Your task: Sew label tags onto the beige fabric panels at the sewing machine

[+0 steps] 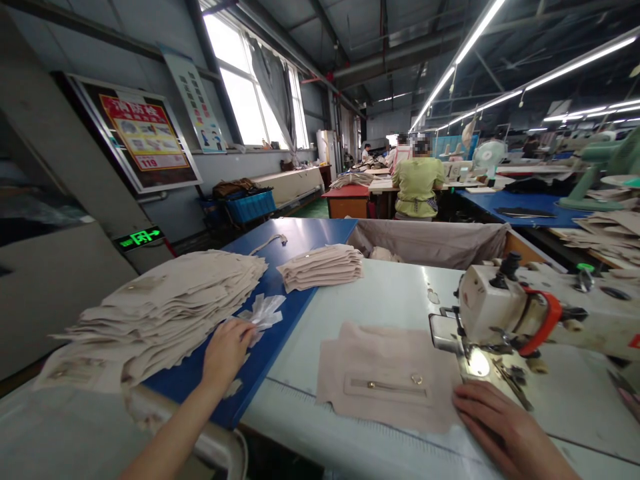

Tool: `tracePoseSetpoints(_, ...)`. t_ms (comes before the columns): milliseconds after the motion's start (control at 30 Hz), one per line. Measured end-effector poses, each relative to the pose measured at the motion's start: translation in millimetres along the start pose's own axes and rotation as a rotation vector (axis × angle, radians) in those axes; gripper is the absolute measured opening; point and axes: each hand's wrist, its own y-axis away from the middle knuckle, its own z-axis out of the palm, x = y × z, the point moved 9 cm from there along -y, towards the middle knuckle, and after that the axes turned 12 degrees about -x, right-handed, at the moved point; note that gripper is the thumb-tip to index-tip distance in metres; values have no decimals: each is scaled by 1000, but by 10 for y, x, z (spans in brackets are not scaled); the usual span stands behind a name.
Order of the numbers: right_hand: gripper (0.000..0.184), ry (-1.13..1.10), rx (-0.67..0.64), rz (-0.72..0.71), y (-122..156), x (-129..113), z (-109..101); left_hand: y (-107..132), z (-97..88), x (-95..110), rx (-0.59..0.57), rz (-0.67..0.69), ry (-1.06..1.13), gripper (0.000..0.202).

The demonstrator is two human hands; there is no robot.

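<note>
My left hand (227, 350) reaches out to the left over the blue table, fingers curled on small white labels (264, 311) beside a big spread pile of beige fabric pieces (165, 310). My right hand (493, 420) lies flat, fingers together, on the right edge of a beige fabric panel with a zipper (387, 383). That panel lies on the pale sewing table (380, 293), just left of the white sewing machine head (493, 313).
A second, smaller stack of beige pieces (323, 265) sits farther back. A cloth-lined bin (435, 241) stands behind the table. A person in a green top (419, 187) sits at a far workstation. Blue tables and fabric stacks lie at right.
</note>
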Motion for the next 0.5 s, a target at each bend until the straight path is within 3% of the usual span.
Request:
tracePoseSetpoints(233,21,-61,-12,47,28,53,54,2,13,12,24,51,3,33)
tracePoseSetpoints(367,22,-83,8,28,-11,13,-9,39,-52,28,162,124,-17,39)
tracePoseSetpoints(500,19,-112,-12,44,-49,1,-1,117,-238,81,338,201,-81,42)
